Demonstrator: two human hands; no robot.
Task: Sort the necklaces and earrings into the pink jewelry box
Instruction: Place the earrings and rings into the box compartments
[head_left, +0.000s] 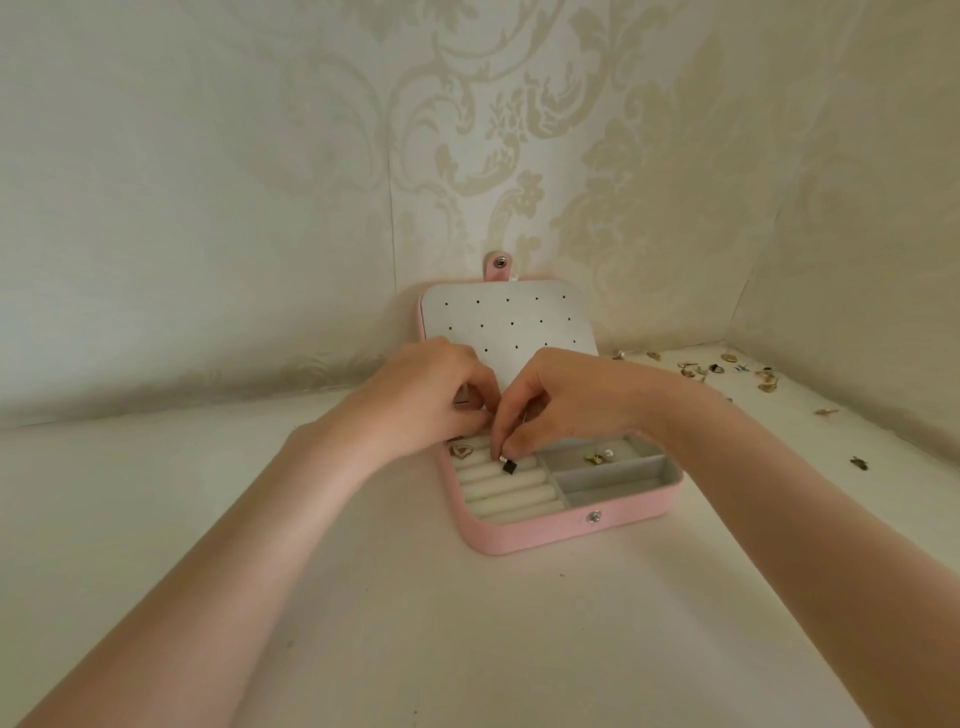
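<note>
Two hands meet over the open pink box (524, 538): right hand (566, 400) pinches a black earring (508, 467) above the ring rolls (506, 486), left hand (431, 395) curled, contents hidden; a slip could drop it between rolls.

The pink jewelry box (524, 540) looks like matte faux leather with shiny metal snaps (594, 517); inside it's soft, velvety grey lining (613, 480). The white surface (415, 623) looks smooth and matte.

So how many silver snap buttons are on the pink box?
2: one silver snap button on the pink tab above the open lid, another on the pink jewelry box's front wall. None seem hidden.
</note>
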